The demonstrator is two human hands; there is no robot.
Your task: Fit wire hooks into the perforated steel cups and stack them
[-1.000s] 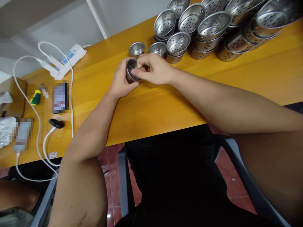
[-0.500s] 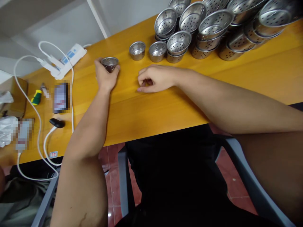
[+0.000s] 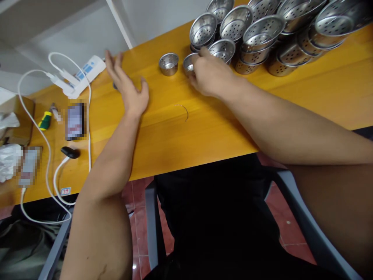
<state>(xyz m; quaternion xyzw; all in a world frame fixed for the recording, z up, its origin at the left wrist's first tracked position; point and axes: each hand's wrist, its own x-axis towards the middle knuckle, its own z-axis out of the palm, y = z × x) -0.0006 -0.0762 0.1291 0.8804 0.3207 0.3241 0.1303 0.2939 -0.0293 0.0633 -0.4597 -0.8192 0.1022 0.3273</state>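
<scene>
My left hand point(image 3: 129, 87) hovers open over the orange table point(image 3: 204, 132), fingers spread and holding nothing. A dark bit of the small perforated steel cup point(image 3: 115, 85) shows behind its palm; the rest is hidden. My right hand point(image 3: 211, 74) reaches to the back of the table, its fingers closed around a small steel cup point(image 3: 189, 62). A second small steel cup point(image 3: 168, 63) stands alone just to the left of that one. A thin curved wire point(image 3: 184, 110) lies on the table between my hands.
Stacks of perforated steel strainer baskets point(image 3: 264, 29) fill the back right. At the left lie a white power strip point(image 3: 87, 68) with white cables point(image 3: 48, 155), a phone point(image 3: 75, 120), a black plug point(image 3: 69, 152) and a yellow-green tool point(image 3: 44, 119).
My left hand let go of the perforated cup and opened, lifting off it. My right hand left the table's middle and reached back to the small steel cup, leaving the wire there.
</scene>
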